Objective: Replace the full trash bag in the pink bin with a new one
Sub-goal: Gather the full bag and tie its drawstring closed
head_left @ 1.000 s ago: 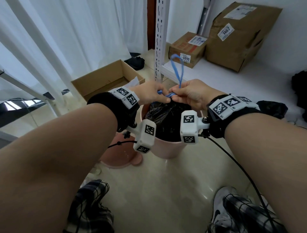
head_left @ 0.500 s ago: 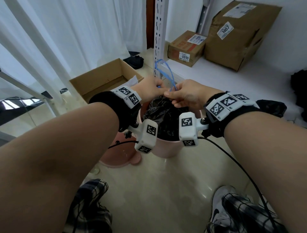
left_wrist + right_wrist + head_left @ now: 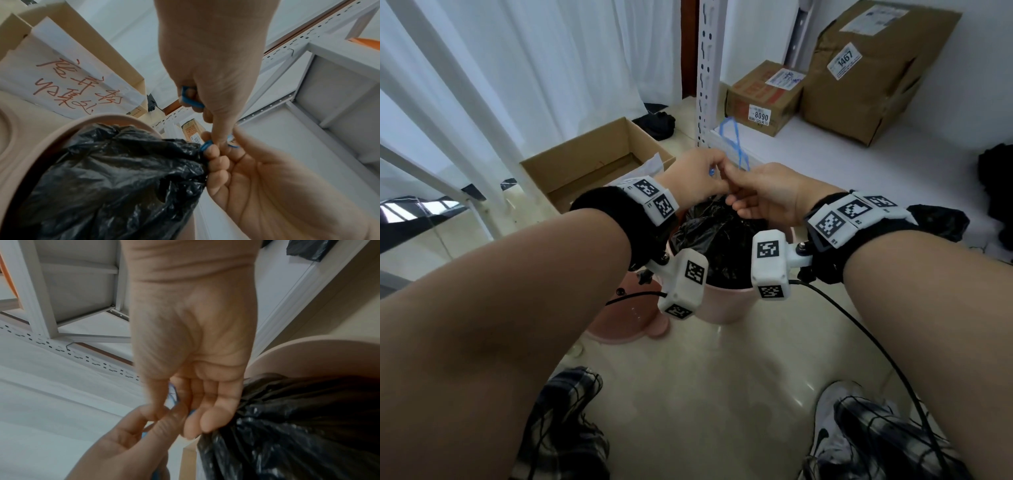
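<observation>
The pink bin [image 3: 722,305] stands on the floor between my forearms, with the full black trash bag [image 3: 719,236] gathered at its top. Blue drawstring [image 3: 732,137] loops up from the bag's neck, past my fingers. My left hand [image 3: 698,178] pinches the blue drawstring [image 3: 192,101] with curled fingers just above the bag [image 3: 115,175]. My right hand [image 3: 760,192] meets it fingertip to fingertip and pinches the same drawstring [image 3: 172,394] beside the bunched neck of the bag [image 3: 298,426]. The bin's rim [image 3: 61,134] shows in the left wrist view.
The bin's pink lid [image 3: 626,318] lies on the floor to its left. An open cardboard box [image 3: 592,164] sits behind it. A white shelf post [image 3: 705,68] rises just beyond my hands, with two sealed boxes [image 3: 763,96] on the low shelf. Another black bag [image 3: 941,222] lies right.
My hands have risen a little and closed together over the bag's neck. The blue loop has dropped from upright to a lower, tilted shape behind my fingers.
</observation>
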Demonstrator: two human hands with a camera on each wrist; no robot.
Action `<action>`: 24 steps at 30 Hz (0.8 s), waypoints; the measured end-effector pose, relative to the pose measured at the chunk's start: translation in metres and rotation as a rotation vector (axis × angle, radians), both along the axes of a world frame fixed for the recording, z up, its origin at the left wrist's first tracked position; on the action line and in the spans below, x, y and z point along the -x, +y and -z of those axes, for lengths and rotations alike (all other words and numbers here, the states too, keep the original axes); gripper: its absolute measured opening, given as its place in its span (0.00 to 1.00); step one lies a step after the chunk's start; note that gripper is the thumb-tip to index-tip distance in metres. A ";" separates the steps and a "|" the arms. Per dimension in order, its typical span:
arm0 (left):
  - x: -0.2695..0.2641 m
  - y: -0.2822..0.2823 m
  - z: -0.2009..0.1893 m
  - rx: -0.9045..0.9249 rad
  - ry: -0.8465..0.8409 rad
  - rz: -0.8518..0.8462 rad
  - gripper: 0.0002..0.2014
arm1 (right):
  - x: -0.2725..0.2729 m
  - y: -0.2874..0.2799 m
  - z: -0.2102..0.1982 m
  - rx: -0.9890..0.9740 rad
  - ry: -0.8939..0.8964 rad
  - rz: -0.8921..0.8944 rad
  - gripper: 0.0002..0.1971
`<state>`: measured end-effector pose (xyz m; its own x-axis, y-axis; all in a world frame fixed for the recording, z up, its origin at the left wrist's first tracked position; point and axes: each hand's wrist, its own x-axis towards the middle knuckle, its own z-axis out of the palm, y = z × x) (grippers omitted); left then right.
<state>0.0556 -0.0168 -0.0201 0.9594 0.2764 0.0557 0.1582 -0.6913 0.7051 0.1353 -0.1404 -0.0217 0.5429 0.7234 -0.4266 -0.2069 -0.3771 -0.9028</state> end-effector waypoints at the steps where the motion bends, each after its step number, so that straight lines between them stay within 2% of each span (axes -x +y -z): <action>1: -0.001 0.000 0.001 -0.013 0.017 -0.008 0.06 | -0.001 -0.002 0.001 -0.003 -0.017 -0.039 0.11; 4: -0.002 0.001 0.007 0.043 0.069 -0.002 0.13 | -0.005 -0.005 0.002 0.063 -0.100 -0.116 0.09; 9: 0.000 0.002 0.016 0.236 0.127 -0.006 0.16 | -0.012 -0.007 0.001 0.115 -0.154 -0.142 0.10; 13: 0.000 0.004 0.012 0.259 0.233 0.000 0.10 | -0.018 -0.006 0.000 0.075 -0.127 -0.011 0.09; 16: 0.001 0.003 0.007 0.330 0.256 0.042 0.06 | -0.020 -0.008 0.001 0.040 -0.057 -0.066 0.12; 21: 0.002 0.001 0.010 0.470 0.213 0.052 0.08 | -0.015 -0.014 -0.006 0.017 -0.046 -0.092 0.11; 24: 0.000 -0.003 0.014 0.459 0.198 0.036 0.07 | -0.014 -0.019 -0.007 -0.027 -0.072 -0.063 0.08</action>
